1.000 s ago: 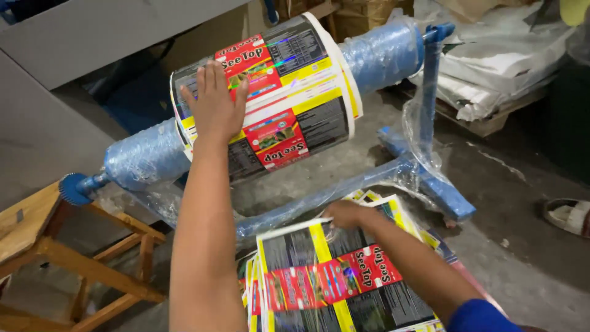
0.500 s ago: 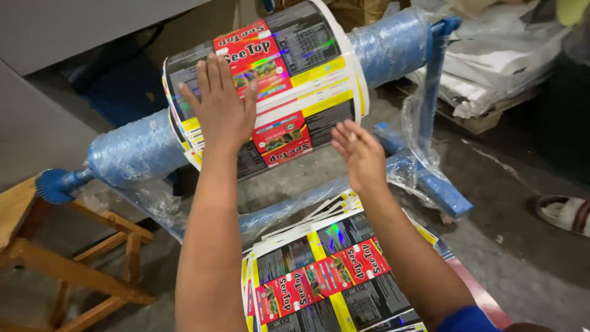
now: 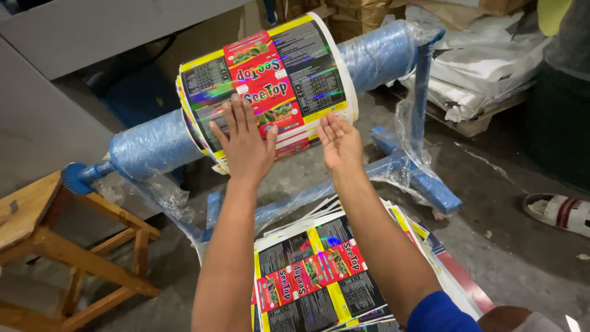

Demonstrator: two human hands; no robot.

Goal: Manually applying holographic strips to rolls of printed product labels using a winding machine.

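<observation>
Left hand (image 3: 244, 142) and right hand (image 3: 340, 142), side by side and apart, fingers spread flat, press the lower face of the printed label roll (image 3: 270, 80). The roll sits on a blue film-wrapped spindle (image 3: 150, 147). Beneath the forearms lies a stack of printed sheets (image 3: 319, 276); left of them, a wooden stool (image 3: 37, 215).

A single camera sits on the person's head and looks steeply down and forward, close over both forearms. Toward twelve o'clock it faces the roll of glossy printed label film (image 3: 270, 86) on its blue plastic-wrapped spindle (image 3: 153, 144). At six o'clock lies the stack of printed sheets (image 3: 319, 276); at nine o'clock, a wooden stool (image 3: 37, 215). No second view overlaps.
</observation>
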